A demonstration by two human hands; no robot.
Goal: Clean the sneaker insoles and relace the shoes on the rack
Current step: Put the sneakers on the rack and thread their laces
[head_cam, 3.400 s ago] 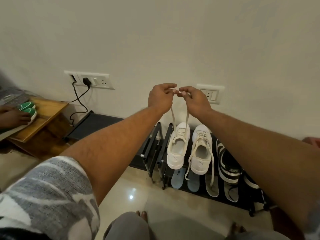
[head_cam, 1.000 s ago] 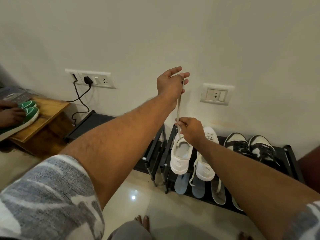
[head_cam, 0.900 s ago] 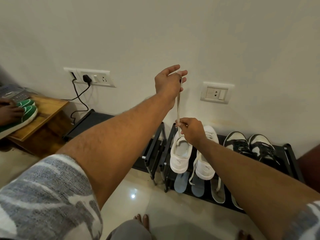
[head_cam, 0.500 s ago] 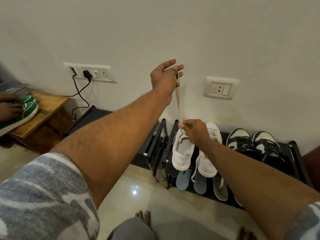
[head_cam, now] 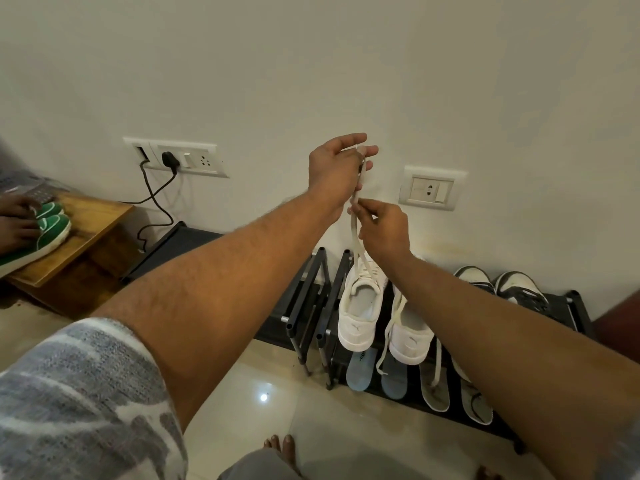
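Lace ends held taut above the left white sneaker on the rack.

Left hand pinches the lace high, spare fingers splayed; right hand pinches it lower. Risk: a hard tug tips the shoe off. Its partner trails loose laces onto the insoles below; these could snag.
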